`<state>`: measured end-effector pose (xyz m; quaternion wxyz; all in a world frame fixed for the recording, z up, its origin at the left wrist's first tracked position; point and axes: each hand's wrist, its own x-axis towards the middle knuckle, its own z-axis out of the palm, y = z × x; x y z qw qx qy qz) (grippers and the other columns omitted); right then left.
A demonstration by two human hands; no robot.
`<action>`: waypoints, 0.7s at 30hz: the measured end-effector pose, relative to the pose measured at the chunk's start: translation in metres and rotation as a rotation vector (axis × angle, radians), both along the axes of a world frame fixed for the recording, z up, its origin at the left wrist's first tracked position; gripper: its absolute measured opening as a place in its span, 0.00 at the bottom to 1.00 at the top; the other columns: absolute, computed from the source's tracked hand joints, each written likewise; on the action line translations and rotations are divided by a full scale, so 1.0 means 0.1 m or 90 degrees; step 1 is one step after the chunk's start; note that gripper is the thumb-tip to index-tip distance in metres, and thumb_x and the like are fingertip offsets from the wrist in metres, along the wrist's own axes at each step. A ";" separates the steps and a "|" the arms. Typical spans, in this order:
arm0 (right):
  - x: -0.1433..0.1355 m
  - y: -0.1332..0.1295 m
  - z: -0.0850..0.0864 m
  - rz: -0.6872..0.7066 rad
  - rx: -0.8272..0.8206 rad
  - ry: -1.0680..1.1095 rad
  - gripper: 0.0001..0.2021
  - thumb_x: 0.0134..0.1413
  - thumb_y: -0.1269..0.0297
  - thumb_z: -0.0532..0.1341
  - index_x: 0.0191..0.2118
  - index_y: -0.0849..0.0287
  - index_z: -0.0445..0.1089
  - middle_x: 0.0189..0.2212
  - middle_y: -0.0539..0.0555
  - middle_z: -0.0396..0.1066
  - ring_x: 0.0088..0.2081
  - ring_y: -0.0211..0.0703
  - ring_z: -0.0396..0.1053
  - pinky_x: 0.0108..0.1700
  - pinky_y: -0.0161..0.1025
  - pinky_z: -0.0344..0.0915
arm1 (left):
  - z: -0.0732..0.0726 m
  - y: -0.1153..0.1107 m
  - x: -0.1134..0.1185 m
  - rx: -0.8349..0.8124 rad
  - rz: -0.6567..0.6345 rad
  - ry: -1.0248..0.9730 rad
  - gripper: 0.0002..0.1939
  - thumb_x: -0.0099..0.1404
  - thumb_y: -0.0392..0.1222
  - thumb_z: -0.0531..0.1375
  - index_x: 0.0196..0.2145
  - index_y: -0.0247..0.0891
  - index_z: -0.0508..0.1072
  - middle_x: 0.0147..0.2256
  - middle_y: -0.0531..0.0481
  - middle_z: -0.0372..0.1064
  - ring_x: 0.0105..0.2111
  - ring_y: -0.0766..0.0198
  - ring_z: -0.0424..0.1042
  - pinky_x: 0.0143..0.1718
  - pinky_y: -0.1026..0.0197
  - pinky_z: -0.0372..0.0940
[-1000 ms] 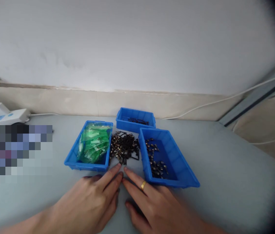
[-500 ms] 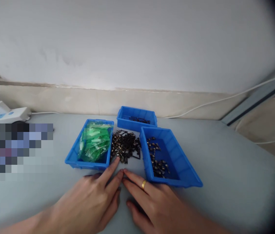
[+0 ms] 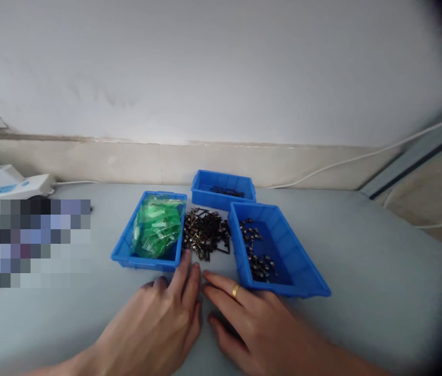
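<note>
hands: our left hand (image 3: pixel 158 326) and right hand (image 3: pixel 256 326) lie flat, fingers spread, empty | parts: loose metal pieces (image 3: pixel 205 240) heaped on the surface (image 3: pixel 362 292) between blue trays, just beyond our fingertips | risk: a careless sweep could scatter them or nudge the left tray (image 3: pixel 121 253)

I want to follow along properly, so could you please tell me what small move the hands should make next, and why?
Probably slide the left hand forward so its fingertips pick one piece from the loose pile of small dark metal parts. Both hands lie flat and empty on the grey table, and the left fingertips sit right at the pile's near edge, closer than the ringed right hand.
</note>
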<state>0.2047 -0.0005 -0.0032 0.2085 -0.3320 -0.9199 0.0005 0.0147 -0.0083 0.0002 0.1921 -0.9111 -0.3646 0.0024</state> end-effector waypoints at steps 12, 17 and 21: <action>-0.02 0.00 -0.01 -0.018 0.021 -0.030 0.16 0.60 0.71 0.48 0.47 0.62 0.70 0.47 0.57 0.74 0.38 0.45 0.76 0.33 0.41 0.75 | 0.02 -0.03 0.02 0.054 0.123 0.034 0.27 0.68 0.50 0.49 0.57 0.29 0.67 0.53 0.24 0.65 0.22 0.58 0.72 0.18 0.59 0.66; 0.01 0.01 -0.03 -0.022 0.030 -0.041 0.16 0.61 0.71 0.48 0.47 0.61 0.70 0.47 0.57 0.74 0.37 0.46 0.76 0.31 0.42 0.75 | 0.02 0.01 0.02 0.027 0.118 0.019 0.27 0.69 0.49 0.49 0.58 0.29 0.65 0.55 0.27 0.64 0.29 0.53 0.74 0.22 0.57 0.69; 0.02 0.01 -0.04 -0.018 0.039 -0.038 0.16 0.61 0.71 0.48 0.47 0.62 0.71 0.47 0.58 0.74 0.38 0.46 0.76 0.32 0.41 0.75 | 0.01 -0.01 0.01 0.017 0.092 0.018 0.26 0.70 0.47 0.47 0.57 0.27 0.66 0.55 0.27 0.64 0.32 0.52 0.74 0.24 0.57 0.70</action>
